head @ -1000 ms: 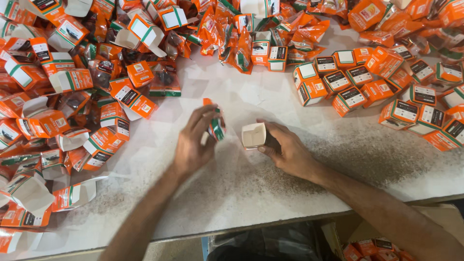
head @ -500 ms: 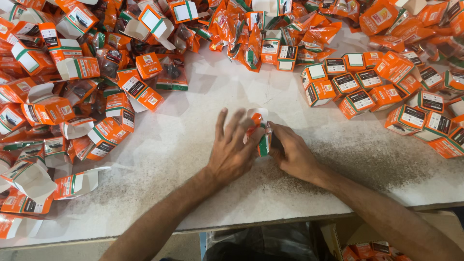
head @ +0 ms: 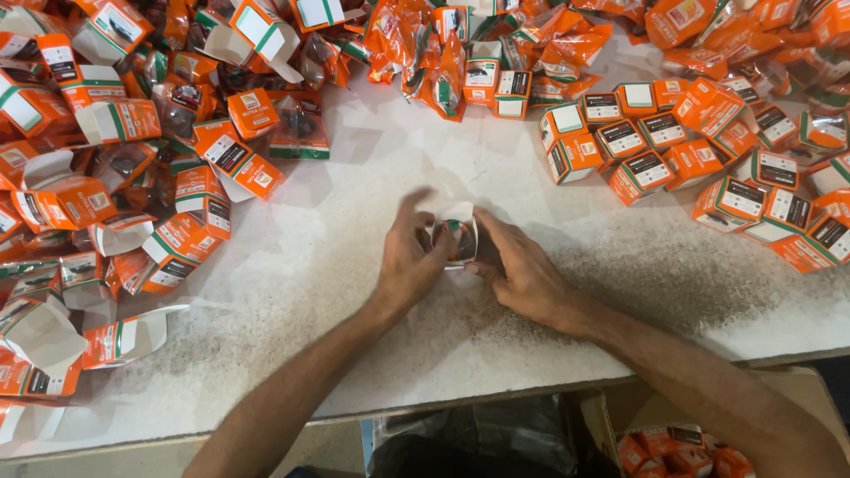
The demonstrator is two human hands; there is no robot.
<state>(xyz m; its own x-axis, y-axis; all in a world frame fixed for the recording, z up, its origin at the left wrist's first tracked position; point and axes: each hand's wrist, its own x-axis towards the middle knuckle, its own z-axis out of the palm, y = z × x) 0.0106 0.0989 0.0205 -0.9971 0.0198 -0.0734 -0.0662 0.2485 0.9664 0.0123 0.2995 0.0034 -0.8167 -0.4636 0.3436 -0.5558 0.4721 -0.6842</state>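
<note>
Both hands meet mid-table. Left hand (head: 409, 257) & right hand (head: 522, 270) both clamped on one small open carton (head: 456, 237), pinched btwn fingertips, just above white table (head: 354, 265). Open empty cartons piled at 9 o'clock (head: 106, 177); closed orange boxes at 2 o'clock (head: 691, 150).

Both bare forearms reach up from the near edge of the surface and converge toward its middle. The left hand (head: 409, 261) is curled, its thumb side turned toward the other hand, index finger lifted and slightly blurred. The right hand (head: 522, 270) lies palm down, knuckles up, its fingers (head: 485, 232) bent inward to meet the left fingers. The two sets of fingertips close together, pinching between them.
</note>
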